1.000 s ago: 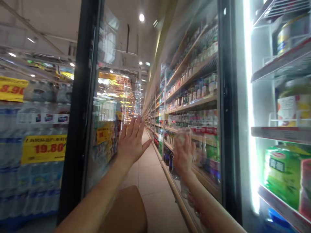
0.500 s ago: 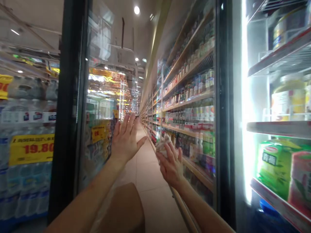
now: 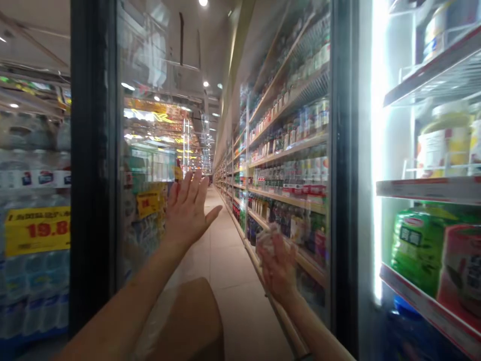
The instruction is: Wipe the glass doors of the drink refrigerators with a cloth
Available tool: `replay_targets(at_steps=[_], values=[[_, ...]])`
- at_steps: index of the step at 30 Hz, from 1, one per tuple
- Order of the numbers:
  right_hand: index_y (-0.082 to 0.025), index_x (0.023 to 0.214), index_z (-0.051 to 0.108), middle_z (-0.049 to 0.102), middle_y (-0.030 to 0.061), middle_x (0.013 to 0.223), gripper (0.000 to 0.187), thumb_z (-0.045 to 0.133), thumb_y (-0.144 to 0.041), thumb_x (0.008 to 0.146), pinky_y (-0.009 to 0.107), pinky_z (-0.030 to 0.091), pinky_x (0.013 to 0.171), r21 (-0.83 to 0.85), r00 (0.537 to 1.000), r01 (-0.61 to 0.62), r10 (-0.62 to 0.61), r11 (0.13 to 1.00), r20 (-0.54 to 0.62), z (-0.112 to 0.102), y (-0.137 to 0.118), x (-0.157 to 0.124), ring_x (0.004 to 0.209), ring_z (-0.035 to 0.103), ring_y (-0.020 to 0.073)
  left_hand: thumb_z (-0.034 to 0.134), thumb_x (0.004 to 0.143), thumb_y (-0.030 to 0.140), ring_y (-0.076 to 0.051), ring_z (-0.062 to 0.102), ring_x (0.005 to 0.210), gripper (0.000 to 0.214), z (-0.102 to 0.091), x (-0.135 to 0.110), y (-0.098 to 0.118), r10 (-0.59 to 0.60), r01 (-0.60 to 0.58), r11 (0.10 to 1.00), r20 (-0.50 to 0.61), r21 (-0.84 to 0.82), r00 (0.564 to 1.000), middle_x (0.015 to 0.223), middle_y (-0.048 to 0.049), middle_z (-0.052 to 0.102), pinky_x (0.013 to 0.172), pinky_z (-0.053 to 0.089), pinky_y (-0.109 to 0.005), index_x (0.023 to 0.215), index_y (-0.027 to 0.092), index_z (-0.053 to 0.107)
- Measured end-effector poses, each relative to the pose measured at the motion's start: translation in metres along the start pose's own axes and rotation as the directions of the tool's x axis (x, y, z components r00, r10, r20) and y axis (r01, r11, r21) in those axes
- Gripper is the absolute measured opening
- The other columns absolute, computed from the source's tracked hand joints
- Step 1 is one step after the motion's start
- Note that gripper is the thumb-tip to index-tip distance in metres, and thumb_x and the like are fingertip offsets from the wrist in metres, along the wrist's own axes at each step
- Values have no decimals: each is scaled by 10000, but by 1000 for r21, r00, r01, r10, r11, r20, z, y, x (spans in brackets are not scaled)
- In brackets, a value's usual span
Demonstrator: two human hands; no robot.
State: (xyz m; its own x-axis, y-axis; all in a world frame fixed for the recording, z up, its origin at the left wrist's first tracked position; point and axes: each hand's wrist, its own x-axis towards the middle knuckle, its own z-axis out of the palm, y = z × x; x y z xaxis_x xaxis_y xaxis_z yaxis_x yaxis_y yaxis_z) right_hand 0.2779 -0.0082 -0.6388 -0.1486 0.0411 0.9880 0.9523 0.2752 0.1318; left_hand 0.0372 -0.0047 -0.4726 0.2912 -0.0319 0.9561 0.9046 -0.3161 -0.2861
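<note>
In a supermarket aisle [image 3: 229, 260], between glass fridge doors [image 3: 343, 150]
Left hand [image 3: 186, 213] raised, open and empty; right hand [image 3: 278, 268] clenched on crumpled plastic [image 3: 266, 241], near shelved bottles [image 3: 289, 220].
</note>
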Motion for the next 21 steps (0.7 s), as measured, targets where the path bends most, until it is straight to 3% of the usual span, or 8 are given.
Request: replay_targets(at_steps=[4,6,8,10,13,17,19,21], values=[[-264,1381,383,213,160,1519,517,397,-186,870,657,297,978,-75,898,-407,383,910,-218,2,23,7,1378,258,346,455,863,493,-277,223,1397,709,0,1,1,3,-3,1000,8,9,1000,1487,-138,297,1129,161,-499,1449,170,220],[-257,1364,409,219,156,1517,507,409,-181,863,635,295,996,-52,929,-336,322,941,-181,5,8,12,1390,230,340,455,863,492,-273,224,1397,708,-1,2,1,7,-7,1000,5,12,1000,1487,-133,299,1129,164,-494,1450,174,220],[-297,1283,503,300,95,1494,466,468,-184,832,573,254,1063,9,995,-76,77,997,-60,7,-14,14,1386,257,303,454,863,487,-272,220,1398,705,-1,1,0,8,-8,1000,-2,11,1000,1490,-123,294,1127,169,-493,1452,184,213],[-340,1201,565,392,39,1443,423,512,-198,807,523,209,1107,71,994,107,-109,992,26,6,-23,12,1366,307,265,458,865,471,-270,214,1400,702,-2,-2,-1,13,-13,1000,-2,18,1000,1494,-117,287,1127,168,-491,1455,190,204],[-317,1215,556,396,72,1437,404,476,-201,836,547,231,1081,-18,998,-27,26,999,-63,3,2,9,1347,337,272,460,876,417,-259,207,1403,671,-4,-16,0,37,-37,998,2,48,999,1490,-114,292,1132,157,-474,1455,191,207],[-234,1331,452,293,165,1482,449,382,-215,888,606,296,1004,-81,886,-408,372,910,-276,3,29,11,1362,294,324,458,885,370,-244,216,1400,626,-8,-35,5,33,-31,997,-15,76,999,1476,-116,320,1137,151,-448,1444,187,245],[-250,1309,476,268,143,1497,440,402,-203,878,587,278,1030,-40,941,-288,275,957,-195,3,19,11,1377,265,320,466,882,367,-241,224,1397,625,-8,-38,6,39,-37,996,-28,82,999,1469,-115,332,1140,148,-442,1441,187,254],[-299,1239,537,281,83,1500,407,452,-199,854,555,231,1074,28,997,-32,34,999,-72,2,7,10,1377,276,295,477,876,359,-239,225,1397,629,-8,-38,6,54,-51,995,-37,88,998,1471,-113,329,1140,150,-438,1440,188,257]])
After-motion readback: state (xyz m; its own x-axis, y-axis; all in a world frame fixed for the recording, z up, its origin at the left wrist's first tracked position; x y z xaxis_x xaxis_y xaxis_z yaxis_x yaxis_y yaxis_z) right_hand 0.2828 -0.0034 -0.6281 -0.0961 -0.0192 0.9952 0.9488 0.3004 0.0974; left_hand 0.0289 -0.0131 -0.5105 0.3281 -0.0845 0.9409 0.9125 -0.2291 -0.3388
